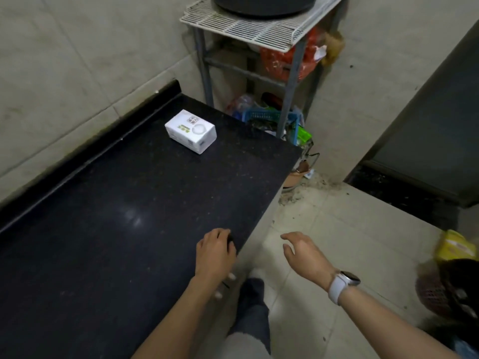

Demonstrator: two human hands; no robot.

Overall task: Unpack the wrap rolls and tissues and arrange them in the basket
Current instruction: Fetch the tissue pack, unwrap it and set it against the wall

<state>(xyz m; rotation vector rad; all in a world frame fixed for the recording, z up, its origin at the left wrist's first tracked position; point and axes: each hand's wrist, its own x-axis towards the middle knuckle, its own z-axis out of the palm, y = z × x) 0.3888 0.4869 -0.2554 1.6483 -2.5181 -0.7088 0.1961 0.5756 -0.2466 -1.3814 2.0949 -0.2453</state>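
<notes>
At the centre of the frame, on a black speckled worktop [129, 203] running along a tiled wall, a white tissue pack [190, 131] lies alone toward the upper middle, well apart from the person's hands. The left hand [215, 252], low in the frame, rests palm down at the worktop's right edge, fingers curled loosely and holding nothing. The right hand [305, 252], a white watch [343, 285] on its wrist, hangs off the worktop above the pale floor tiles [350, 229], fingers spread loosely and empty. At the top of the frame stands a metal rack [246, 29] with a white wire shelf carrying a dark round vessel, only partly in view; orange bags hang beneath it, and a blue basket [267, 116] sits at its foot, just beyond the worktop's far corner, filled with items too cluttered to tell apart. At the right edge, low down, a yellow pack [456, 248] lies beside a reddish mesh basket [435, 294], both blurred.
</notes>
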